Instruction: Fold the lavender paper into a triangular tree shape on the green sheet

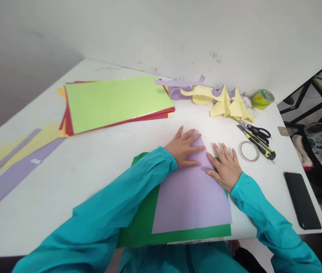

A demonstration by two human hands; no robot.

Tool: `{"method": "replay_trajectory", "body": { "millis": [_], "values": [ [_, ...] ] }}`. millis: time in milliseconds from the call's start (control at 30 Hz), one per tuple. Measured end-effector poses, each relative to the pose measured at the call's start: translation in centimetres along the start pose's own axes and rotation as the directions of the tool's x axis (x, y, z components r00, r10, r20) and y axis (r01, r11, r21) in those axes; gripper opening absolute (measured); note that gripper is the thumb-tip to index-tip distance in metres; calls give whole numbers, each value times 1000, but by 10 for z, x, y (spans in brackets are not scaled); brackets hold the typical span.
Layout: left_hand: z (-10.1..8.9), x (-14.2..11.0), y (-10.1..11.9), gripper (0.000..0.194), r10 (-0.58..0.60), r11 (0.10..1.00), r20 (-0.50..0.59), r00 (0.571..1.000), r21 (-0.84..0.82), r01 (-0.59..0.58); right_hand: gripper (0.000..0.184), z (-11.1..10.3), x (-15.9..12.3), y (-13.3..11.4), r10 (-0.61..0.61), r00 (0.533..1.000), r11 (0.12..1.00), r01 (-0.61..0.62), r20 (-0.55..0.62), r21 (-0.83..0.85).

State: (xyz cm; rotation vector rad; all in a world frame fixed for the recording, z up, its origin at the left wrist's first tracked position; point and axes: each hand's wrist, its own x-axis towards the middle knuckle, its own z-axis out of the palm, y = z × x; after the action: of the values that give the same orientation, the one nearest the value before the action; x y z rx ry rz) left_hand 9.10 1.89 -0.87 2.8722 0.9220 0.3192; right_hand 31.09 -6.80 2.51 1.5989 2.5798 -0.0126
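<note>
Flat, open grip (185,148) presses the purple paper's (192,201) narrow top.

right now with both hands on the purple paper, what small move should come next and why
I'd probably press the left hand along the purple paper's narrow tip while the right hand steadies its edge: the left fingers already spread across that tip, and the right fingertips meet the sloping edge.
</note>
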Motion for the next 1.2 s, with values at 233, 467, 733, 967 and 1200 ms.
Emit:
{"method": "replay_trajectory", "body": {
  "millis": [233,467,733,967,1200],
  "values": [
    [-3,1,4,61,9,1000,-35,999,-1,-9,59,-7,15,-7,21,1000,999,-22,-24,-39],
    [-1,2,3,83,-44,999,-66,997,-29,42,56,-12,33,-11,58,998,997,-58,-10,-42],
    [-4,1,4,83,-78,996,-95,992,42,82,60,-19,50,-14,80,997,996,-80,12,-27],
    [-8,2,6,88,-87,996,-44,995,20,88,62,-18,53,-15,99,995,995,-98,20,-12],
    [-9,3,7,89,-97,995,-30,995,4,97,62,-17,67,-14,123,992,992,-123,29,14]
  ]
}}
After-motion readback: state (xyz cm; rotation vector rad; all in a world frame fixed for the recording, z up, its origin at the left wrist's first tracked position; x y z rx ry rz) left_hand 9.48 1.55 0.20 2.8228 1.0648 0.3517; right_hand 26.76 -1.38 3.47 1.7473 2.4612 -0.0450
